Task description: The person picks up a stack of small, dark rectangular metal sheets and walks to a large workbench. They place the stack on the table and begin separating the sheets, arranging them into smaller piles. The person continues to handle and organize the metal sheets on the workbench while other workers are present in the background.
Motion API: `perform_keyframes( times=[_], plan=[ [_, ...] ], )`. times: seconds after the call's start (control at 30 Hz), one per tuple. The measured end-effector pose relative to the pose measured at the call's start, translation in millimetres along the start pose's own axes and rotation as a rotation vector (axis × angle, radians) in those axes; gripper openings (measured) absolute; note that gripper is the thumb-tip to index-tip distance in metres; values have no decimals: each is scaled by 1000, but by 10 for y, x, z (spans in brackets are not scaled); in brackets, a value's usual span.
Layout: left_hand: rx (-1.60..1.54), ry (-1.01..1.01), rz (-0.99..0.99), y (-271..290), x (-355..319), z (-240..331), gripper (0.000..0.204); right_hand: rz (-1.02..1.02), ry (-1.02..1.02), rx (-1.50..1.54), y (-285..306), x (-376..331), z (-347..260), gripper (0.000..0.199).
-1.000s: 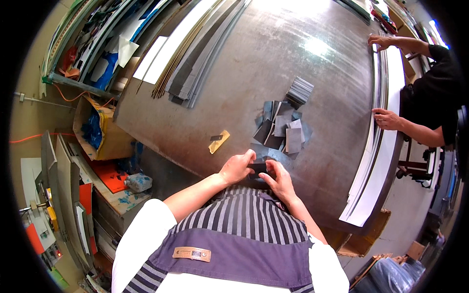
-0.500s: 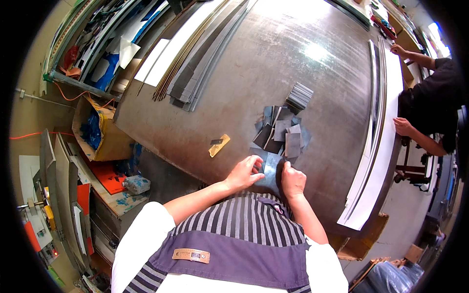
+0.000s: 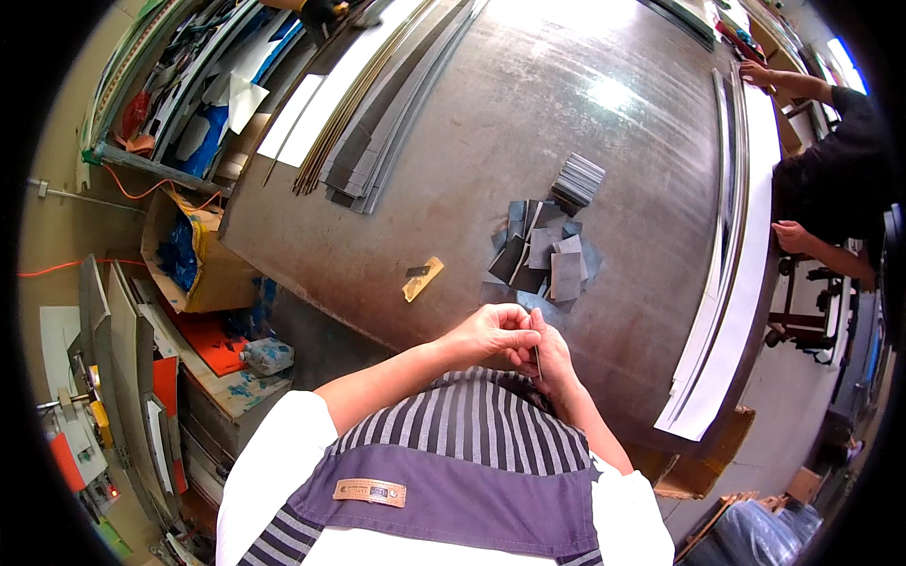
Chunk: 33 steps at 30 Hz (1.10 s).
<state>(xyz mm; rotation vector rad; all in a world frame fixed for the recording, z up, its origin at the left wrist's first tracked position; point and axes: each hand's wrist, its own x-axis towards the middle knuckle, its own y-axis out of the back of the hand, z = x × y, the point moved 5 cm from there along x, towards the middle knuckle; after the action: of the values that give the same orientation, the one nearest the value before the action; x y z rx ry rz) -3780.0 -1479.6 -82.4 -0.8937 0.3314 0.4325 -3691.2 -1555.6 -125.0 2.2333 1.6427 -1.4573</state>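
Observation:
Close in front of my apron, both hands meet at the near edge of the metal table [image 3: 415, 208]. My right hand [image 3: 555, 357] grips a thin dark flat piece [image 3: 539, 362], seen almost edge-on. My left hand [image 3: 497, 334] is closed, its thumb and fingertips pinched against the same piece; what lies between them is hidden. Just beyond the hands is a loose pile of small dark rectangular pieces [image 3: 541, 250], mixed with bluish film scraps [image 3: 530, 300]. A neat stack of grey pieces [image 3: 578, 179] stands behind the pile.
A small dark blade-like piece lies on yellow tape [image 3: 423, 280] to the left. Long strips [image 3: 377, 141] lie at the far left, white strips [image 3: 722, 349] along the right edge. A co-worker [image 3: 835, 165] stands at the right. A cardboard box [image 3: 198, 274] sits beside the table.
My left hand has moved right and closed against my right hand. The piece has turned from showing a bluish face to edge-on. At the top left, another person's gloved hand has come into view.

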Motion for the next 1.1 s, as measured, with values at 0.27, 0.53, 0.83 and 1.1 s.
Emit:
perform_keyframes(
  times=[0.27,0.53,0.83,1.1],
  plan=[
    [166,21,53,18,20,28,18,25,-125,153,-47,-75,21,51],
    [1163,-721,274,-171,136,344,8,179,75,181,163,-16,-6,48],
    [423,-488,305,347,585,567,41,201,372,-10,452,-106,-408,31],
    [1564,-396,508,650,-25,22,42,239,374,-861,511,27,22,26]
  ],
)
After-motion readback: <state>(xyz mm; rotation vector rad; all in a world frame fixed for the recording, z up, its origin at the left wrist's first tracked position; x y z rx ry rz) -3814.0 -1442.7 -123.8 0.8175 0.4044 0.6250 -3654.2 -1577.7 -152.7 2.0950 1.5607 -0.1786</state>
